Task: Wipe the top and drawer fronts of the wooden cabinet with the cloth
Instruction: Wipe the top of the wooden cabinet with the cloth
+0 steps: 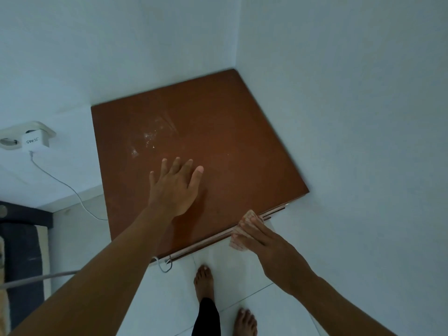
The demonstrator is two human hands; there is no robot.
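On cabinet top (218, 132), left hand (173, 190) flat — right hand (261, 241), cloth (238, 235) at front edge.

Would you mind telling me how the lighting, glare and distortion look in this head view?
Head view: dim, bluish light; a pale smeared sheen on the cabinet top; wide-angle bending of the wall edges; a soft shadow under the left hand; the right hand and cloth slightly soft at the front edge.
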